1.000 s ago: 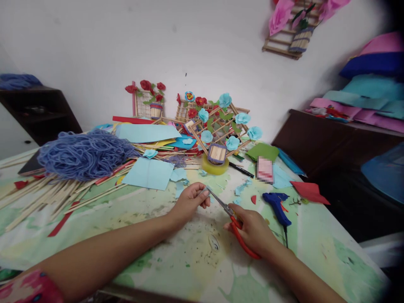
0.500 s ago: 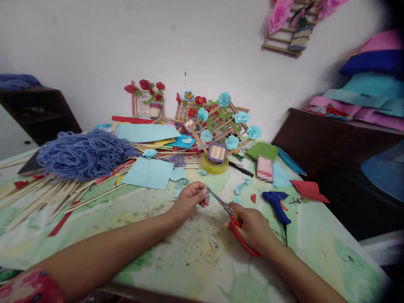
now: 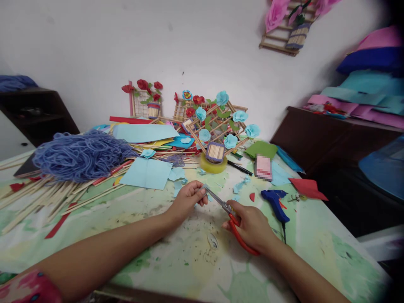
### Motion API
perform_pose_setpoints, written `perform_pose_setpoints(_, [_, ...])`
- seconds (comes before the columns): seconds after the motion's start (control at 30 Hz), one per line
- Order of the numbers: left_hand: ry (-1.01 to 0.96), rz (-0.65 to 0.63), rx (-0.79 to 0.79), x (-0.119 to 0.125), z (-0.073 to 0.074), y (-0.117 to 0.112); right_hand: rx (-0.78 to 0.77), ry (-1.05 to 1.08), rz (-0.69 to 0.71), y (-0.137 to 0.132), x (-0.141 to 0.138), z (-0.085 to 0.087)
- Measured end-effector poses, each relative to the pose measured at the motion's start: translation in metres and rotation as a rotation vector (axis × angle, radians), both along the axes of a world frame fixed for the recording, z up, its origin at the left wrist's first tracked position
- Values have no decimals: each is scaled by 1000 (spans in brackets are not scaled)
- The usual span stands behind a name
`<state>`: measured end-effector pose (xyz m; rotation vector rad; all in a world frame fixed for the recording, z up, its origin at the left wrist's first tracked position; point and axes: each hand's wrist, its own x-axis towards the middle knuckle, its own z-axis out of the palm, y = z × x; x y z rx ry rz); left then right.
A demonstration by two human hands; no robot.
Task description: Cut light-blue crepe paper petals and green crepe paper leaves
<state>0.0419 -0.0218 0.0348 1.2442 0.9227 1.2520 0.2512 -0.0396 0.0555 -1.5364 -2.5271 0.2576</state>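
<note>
Nearest us, the patterned sleeve [image 3: 30,288] on our left arm shows over the edge of the bench [image 3: 176,269]. Our right hand [image 3: 252,227] has its grip closed round the red handles of the scissors [image 3: 225,206], blades aimed up and left. Our left hand [image 3: 192,196] has its grip pinched on a small bluish piece [image 3: 205,187], right at the scissor tips; whether the blades touch it we cannot tell. To the right of our right hand we see the blue glue gun [image 3: 276,205] lying on its side. Farther off, we have a light-blue sheet [image 3: 147,173] on the left, with purple-blue yarn [image 3: 82,155] heaped over thin sticks [image 3: 44,197] beside it. A yellow tape roll [image 3: 208,168] sits beyond our hands, next to a black marker [image 3: 239,168], and behind it leans a stick lattice with blue paper flowers [image 3: 252,131]
</note>
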Motion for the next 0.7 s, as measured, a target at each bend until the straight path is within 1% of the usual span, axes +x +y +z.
perform_pose_setpoints(0.5, [-28,13,-7,1,-1,0,-22,-22,-21,1,0,1])
perform_pose_setpoints(0.7, [-2,-5,-12,0,-2,2,-5,20,8,2,1,-2])
